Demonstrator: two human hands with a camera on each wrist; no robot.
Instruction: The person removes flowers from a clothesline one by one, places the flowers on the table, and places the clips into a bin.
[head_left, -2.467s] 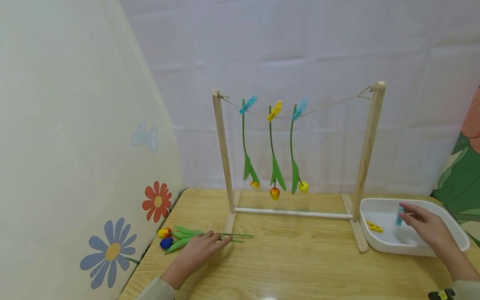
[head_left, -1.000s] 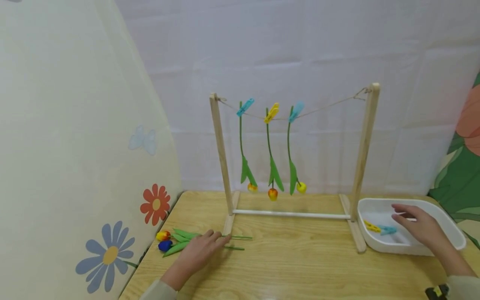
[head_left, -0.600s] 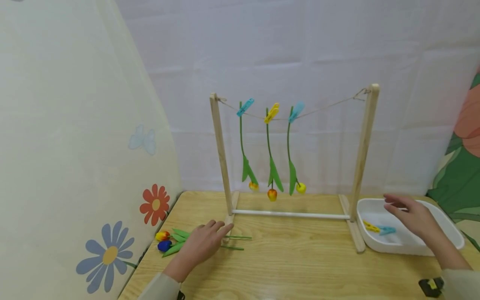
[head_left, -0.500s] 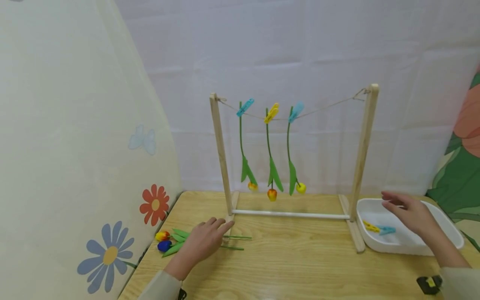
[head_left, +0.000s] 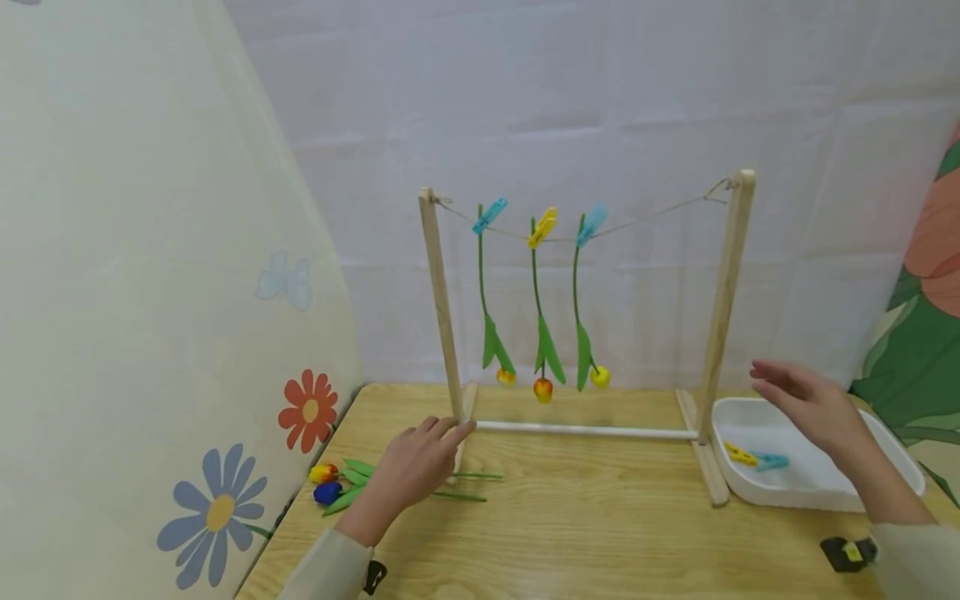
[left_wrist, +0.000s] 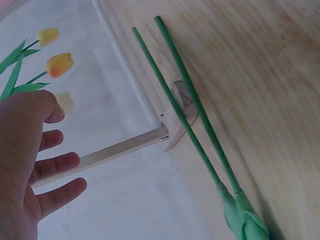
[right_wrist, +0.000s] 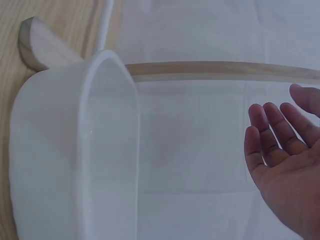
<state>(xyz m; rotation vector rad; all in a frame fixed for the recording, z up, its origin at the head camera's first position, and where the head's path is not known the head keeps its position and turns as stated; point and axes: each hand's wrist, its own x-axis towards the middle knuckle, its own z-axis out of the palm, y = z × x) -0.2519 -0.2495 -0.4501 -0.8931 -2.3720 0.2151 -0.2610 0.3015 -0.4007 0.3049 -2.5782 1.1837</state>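
My left hand [head_left: 420, 462] hovers over the stems of two artificial tulips lying on the table, its fingers relaxed and holding nothing. One is a blue tulip [head_left: 327, 493], the other a red-yellow tulip [head_left: 324, 473]; their green stems [left_wrist: 195, 105] show in the left wrist view, apart from the fingers. My right hand [head_left: 813, 408] is raised above the white tray [head_left: 825, 498], fingers loosely bent with nothing in them. Inside that tray lie a yellow clothespin [head_left: 740, 453] and a blue clothespin [head_left: 771, 461].
A wooden frame [head_left: 722, 308] with a string stands at the back of the table. Three tulips hang head-down from the string by clothespins, among them a red-yellow tulip [head_left: 543, 390] under a yellow clothespin [head_left: 543, 227]. A white bar [head_left: 585, 429] joins the frame's feet.
The right hand let go of the blue clothespin, which now lies beside the yellow one, and rose from the tray. The left hand lifted off the tulip stems and moved slightly away.
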